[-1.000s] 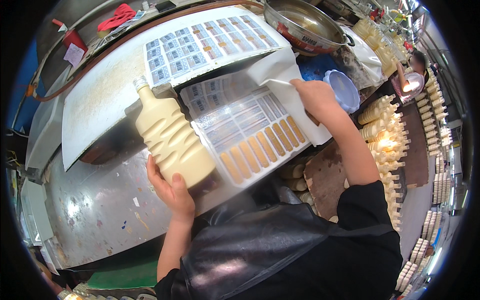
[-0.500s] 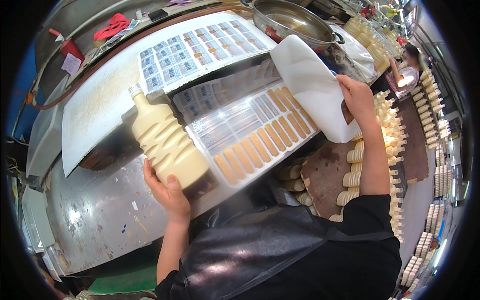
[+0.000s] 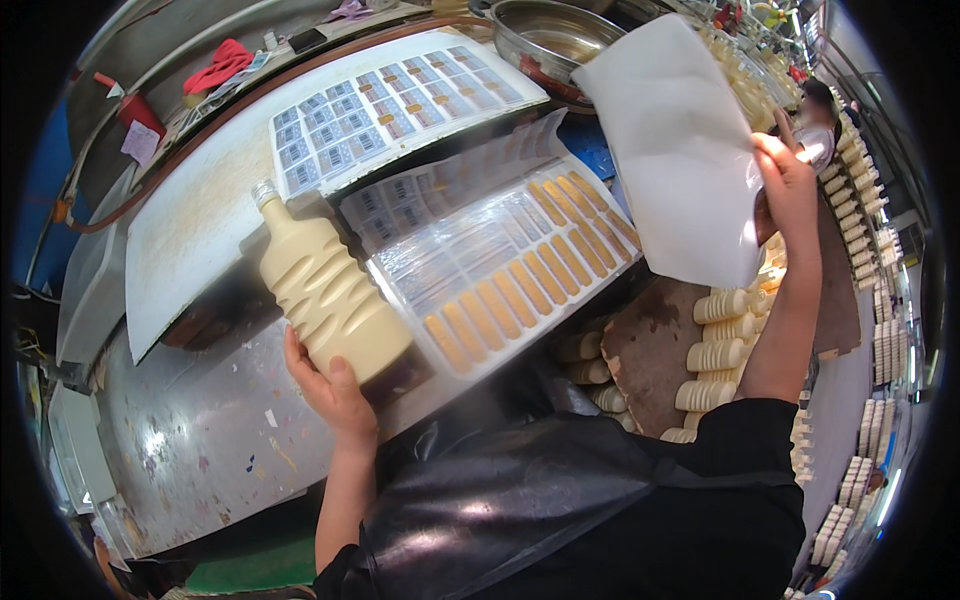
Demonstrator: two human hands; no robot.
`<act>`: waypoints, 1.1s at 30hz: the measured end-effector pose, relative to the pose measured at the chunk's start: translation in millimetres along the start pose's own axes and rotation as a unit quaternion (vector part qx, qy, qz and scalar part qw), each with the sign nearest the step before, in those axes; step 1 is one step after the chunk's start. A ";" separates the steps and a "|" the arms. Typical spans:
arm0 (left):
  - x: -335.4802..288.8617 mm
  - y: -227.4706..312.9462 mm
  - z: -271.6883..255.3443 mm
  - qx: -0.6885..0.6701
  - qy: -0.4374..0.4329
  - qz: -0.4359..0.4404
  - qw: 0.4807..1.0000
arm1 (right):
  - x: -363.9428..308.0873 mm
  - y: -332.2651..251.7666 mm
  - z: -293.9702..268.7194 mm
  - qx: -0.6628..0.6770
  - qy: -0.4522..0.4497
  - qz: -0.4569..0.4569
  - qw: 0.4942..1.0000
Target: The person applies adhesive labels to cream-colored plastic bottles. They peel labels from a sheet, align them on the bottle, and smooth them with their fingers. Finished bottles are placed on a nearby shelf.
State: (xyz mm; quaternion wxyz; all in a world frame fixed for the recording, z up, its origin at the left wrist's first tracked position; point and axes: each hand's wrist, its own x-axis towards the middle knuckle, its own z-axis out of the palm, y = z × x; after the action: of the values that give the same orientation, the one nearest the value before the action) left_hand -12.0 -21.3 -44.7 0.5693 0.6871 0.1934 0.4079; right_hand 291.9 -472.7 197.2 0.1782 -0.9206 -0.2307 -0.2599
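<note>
My left hand (image 3: 335, 395) is wrapped around the lower end of a cream-coloured plastic bottle (image 3: 325, 285) with wavy grooves and a narrow neck. The bottle lies tilted, its neck pointing to the far left. At the right, my right hand (image 3: 788, 190) pinches the edge of a white sheet (image 3: 675, 150) held up in the air. Something brown shows just below those fingers, mostly hidden. Between the hands lies a label sheet (image 3: 455, 345) with gold strips and clear, shiny labels. Behind it, a sheet of blue-grey printed labels (image 3: 390, 115) rests on a white board (image 3: 190, 235).
A scuffed metal table (image 3: 225, 430) extends to the left. A large metal pan (image 3: 555, 35) stands at the back. Rows of cream bottles (image 3: 715, 350) fill the right side, where another person (image 3: 815, 125) is. A red cloth (image 3: 218, 66) lies at the far left.
My right hand has moved right and slightly up, taking the white sheet away from the label sheet, and the white sheet now faces me more broadly. The left hand and bottle have barely moved.
</note>
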 end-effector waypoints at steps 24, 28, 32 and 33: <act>-1.4 7.3 -2.5 0.056 -0.004 -0.029 0.998 | 133.1 37.8 102.8 0.318 0.077 0.196 0.924; -1.5 11.1 -2.1 0.032 -0.008 -0.046 0.998 | 91.6 -106.2 175.2 0.208 -0.050 -0.110 0.971; -2.1 13.4 -1.1 0.008 -0.007 -0.066 0.998 | 70.2 -217.8 217.1 0.134 -0.079 -0.349 0.924; -2.2 13.8 -1.5 -0.002 -0.008 -0.069 0.998 | 67.6 -239.5 225.9 0.120 -0.062 -0.412 0.901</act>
State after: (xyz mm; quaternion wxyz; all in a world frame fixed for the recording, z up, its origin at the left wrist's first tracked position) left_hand -17.2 -25.8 -32.4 0.5986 0.6743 0.2353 0.3629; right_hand 308.8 -150.2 104.0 0.1501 -0.7292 -0.6293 -0.2231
